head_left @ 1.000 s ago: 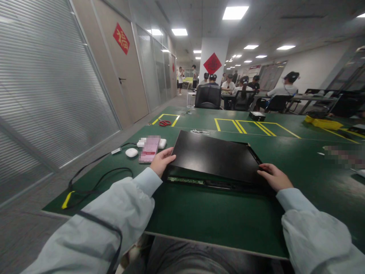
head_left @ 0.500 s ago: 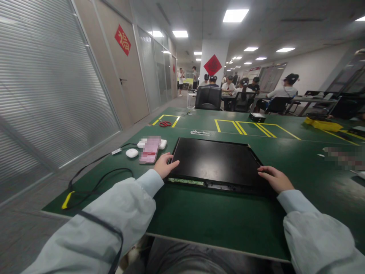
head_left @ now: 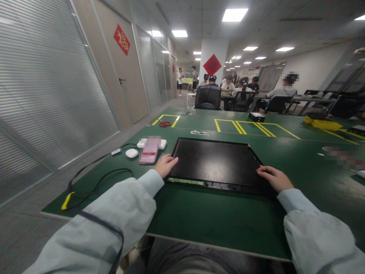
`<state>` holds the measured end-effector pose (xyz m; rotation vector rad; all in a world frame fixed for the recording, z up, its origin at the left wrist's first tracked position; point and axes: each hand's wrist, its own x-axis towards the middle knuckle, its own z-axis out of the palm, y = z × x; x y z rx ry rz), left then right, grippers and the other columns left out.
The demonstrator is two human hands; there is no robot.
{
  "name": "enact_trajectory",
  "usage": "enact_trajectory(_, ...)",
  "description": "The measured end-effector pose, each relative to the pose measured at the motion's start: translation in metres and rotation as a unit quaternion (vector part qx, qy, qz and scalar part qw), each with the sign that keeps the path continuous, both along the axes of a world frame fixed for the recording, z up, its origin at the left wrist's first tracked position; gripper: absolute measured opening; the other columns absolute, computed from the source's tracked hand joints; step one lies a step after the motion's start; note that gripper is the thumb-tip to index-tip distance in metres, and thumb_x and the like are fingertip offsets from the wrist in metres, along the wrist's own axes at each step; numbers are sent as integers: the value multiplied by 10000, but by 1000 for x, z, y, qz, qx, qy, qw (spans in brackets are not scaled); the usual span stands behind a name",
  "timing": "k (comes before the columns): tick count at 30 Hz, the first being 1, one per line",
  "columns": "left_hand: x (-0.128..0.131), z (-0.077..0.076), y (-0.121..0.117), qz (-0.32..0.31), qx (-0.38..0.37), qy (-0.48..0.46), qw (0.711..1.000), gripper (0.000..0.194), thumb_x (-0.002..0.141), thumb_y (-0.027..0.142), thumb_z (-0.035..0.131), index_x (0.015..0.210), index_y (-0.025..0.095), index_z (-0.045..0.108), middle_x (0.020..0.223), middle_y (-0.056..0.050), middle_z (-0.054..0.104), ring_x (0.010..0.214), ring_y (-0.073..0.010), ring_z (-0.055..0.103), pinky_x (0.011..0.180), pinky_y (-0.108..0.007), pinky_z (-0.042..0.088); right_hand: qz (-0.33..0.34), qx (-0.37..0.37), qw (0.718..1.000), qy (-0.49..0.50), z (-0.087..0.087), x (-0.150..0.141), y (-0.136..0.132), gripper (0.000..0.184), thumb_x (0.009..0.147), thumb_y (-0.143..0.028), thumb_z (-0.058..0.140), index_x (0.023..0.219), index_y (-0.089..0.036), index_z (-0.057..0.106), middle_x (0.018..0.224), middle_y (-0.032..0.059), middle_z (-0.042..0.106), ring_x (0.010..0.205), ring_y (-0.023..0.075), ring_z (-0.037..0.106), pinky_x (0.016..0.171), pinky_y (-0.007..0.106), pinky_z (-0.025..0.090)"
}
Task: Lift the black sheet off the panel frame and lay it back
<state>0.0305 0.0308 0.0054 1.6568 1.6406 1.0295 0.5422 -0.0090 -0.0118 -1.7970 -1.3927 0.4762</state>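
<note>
A flat black display panel (head_left: 216, 161) lies on the green table, its dark screen side up. A strip of green circuit board (head_left: 186, 181) shows along the near edge. My left hand (head_left: 165, 165) is closed at the panel's left edge, thumb over the screen's border and fingers close beside it. At the right edge, my right hand (head_left: 275, 177) pinches the rim between thumb and fingers. Its lower fingers are partly hidden. Both sleeves are pale blue-grey.
Left of the panel lie a pink phone (head_left: 149, 150), a white rounded case (head_left: 131, 153) and a black cable (head_left: 105, 173). Beyond are red scissors (head_left: 164, 123), yellow tape outlines and a small black box (head_left: 257, 117). Several people sit at farther tables.
My left thumb and fingers have drawn closer together at the panel's left edge. The panel and my right hand have hardly moved.
</note>
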Motion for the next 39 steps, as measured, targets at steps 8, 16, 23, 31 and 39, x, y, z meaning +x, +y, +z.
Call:
enact_trajectory(8, -2, -1, 2, -15, 2, 98, 995, 495, 732, 473, 787, 1107, 151, 806, 1552, -207, 602, 1457, -401, 555, 1247, -479, 391, -2, -7, 1000, -1, 3, -2, -1, 375, 553, -596, 694, 728, -271, 761, 1182, 129, 800, 1282, 417, 660, 1126, 539, 450)
enact_trajectory(16, 2, 1, -6, -35, 23, 193, 980, 514, 737, 344, 797, 1207, 137, 769, 1564, -218, 583, 1458, -419, 546, 1245, -492, 390, -25, -7, 1000, -15, -1, -1, -3, 339, 563, -570, 698, 715, -273, 755, 1215, 113, 796, 1242, 416, 686, 1122, 554, 460)
enact_trajectory(23, 3, 1, -7, -41, 22, 233, 971, 545, 767, 361, 772, 1262, 135, 755, 1589, -214, 563, 1470, -417, 535, 1248, -493, 394, -22, -8, 1000, -18, 1, -3, -4, 355, 547, -575, 681, 704, -266, 753, 1215, 128, 793, 1264, 413, 676, 1111, 522, 471)
enact_trajectory(31, 3, 4, -9, -55, 16, 246, 968, 615, 784, 409, 740, 1327, 122, 734, 1610, -207, 536, 1486, -419, 512, 1263, -488, 383, -50, -5, 997, -51, -2, 0, -3, 285, 594, -536, 671, 699, -284, 752, 1163, 70, 810, 1162, 377, 717, 1025, 496, 528)
enact_trajectory(39, 2, 3, -10, -49, 24, 246, 968, 667, 798, 393, 740, 1419, 159, 671, 1607, -201, 551, 1502, -413, 498, 1255, -530, 374, -74, 14, 996, -50, -7, 4, -1, 272, 598, -506, 661, 723, -285, 760, 1077, 71, 825, 1064, 360, 735, 1001, 501, 537)
